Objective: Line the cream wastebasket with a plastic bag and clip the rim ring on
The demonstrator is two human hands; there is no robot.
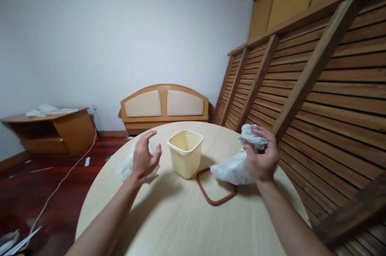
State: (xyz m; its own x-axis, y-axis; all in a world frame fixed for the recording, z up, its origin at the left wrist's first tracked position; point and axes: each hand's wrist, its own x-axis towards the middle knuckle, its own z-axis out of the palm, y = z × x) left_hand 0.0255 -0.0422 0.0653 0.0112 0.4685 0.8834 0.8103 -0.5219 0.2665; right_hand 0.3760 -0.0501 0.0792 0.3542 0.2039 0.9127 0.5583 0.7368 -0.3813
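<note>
My right hand [265, 155] grips a crumpled pale plastic bag [250, 132] above the right side of the table. Below it, another white plastic bag [233, 168] lies on the tabletop, partly hidden by the hand; whether the two are joined I cannot tell. My left hand [144, 154] hovers with fingers apart and nothing in them, in front of a clear plastic bag [126, 166]. Between the hands stands an upright, lidless cream plastic bin [185, 159]. A brown rounded-square ring [215, 203] lies flat to the bin's right, its far edge partly under the white bag.
The round light-wood table [193, 228] fills the foreground. Slatted wooden panels [346, 119] lean close along the right. A headboard [164, 103] stands behind the table. On the left are a low cabinet [72, 135] and a white cable [64, 177] across the floor.
</note>
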